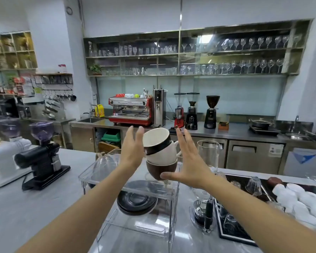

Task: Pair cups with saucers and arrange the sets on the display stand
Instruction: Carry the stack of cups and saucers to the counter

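Three cups are stacked on the top shelf of the clear acrylic display stand [91, 177]: a brown cup [161, 169] at the bottom, a white cup [162, 154] with its handle to the right, and a dark cup [156, 141] with a cream inside, tilted left, on top. My left hand [132, 148] is open just left of the stack, fingers straight. My right hand [187, 157] is open just right of it, its thumb under the brown cup. Whether either hand touches the stack is unclear. Dark saucers [136, 203] lie stacked on the stand's lower shelf.
A black grinder [42, 157] stands on the counter at left. Right of the stand are a tall glass [208, 154], a siphon brewer [202, 209], a black mat [233, 212] with upturned glasses, and several white cups [303, 199].
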Available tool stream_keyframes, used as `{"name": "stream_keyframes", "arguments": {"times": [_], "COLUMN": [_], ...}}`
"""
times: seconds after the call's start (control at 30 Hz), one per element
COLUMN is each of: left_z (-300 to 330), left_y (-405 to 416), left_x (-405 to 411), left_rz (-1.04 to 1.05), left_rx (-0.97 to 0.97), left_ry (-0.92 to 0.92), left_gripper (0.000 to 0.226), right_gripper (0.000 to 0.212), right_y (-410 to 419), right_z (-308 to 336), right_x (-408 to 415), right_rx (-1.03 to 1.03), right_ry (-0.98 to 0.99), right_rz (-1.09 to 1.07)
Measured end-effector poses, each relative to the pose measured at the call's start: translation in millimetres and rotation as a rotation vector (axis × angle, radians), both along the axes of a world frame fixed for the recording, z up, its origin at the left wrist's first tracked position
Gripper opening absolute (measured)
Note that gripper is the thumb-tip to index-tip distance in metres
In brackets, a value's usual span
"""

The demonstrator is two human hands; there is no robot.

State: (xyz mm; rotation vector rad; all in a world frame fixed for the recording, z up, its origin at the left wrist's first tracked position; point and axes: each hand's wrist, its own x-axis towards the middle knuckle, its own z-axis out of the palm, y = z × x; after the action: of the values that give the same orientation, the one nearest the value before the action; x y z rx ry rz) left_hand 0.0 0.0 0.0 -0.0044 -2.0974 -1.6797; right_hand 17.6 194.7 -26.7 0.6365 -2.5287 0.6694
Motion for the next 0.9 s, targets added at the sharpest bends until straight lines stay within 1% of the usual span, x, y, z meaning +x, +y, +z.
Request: {"name": "stream_keyframes", "arguments": {"times": [0.07,0.1,0.13,0.17,0.2,0.33,0.5,0.6,0.7,0.9], "left_z": [1,1,3,1,1,-4,-12,-16,-16,-15], "left_y": [-1,0,-1,-1,1,3,9,13,17,19], "left_x": [-7,-9,-10,-12,-10,-12,-16,-14,-13,-12], "left_rz": [-0.074,-0.111,-0.146,-0.163,-0.182,-0.216,-0.289,-0.341,-0.405,-0.393], "left_rx": [0.245,0.345,0.428,0.441,0.454,0.522,0.607,0.644,0.695,0.743], "left_ry": [-0.127,-0.18,-0.197,-0.22,-0.244,-0.316,-0.366,-0.422,-0.42,-0.39], "left_gripper": [0.074,0.071,0.064,0.06,0.061,0.071,0.067,0.069,0.073,0.073], "right_gripper": [0.144,0.146,0.147,0.147,0.147,0.145,0.144,0.145,0.14,0.133], "right_y": [-5,-7,-9,-11,-13,-18,-23,-28,-33,-37], "right_z": [-2,-3,-5,-6,-6,-8,-11,-15,-18,-19], "right_x": [-2,-2,-3,-4,-4,-7,-9,-9,-10,-9], "right_rx": [-0.06,-0.066,-0.07,-0.078,-0.087,-0.111,-0.096,-0.094,-0.116,-0.156], "right_ry": [-0.03,-0.04,-0.039,-0.035,-0.029,-0.018,-0.001,0.016,0.036,0.06], "right_rz": [0.041,0.037,0.035,0.036,0.036,0.038,0.017,-0.003,-0.034,-0.04]}}
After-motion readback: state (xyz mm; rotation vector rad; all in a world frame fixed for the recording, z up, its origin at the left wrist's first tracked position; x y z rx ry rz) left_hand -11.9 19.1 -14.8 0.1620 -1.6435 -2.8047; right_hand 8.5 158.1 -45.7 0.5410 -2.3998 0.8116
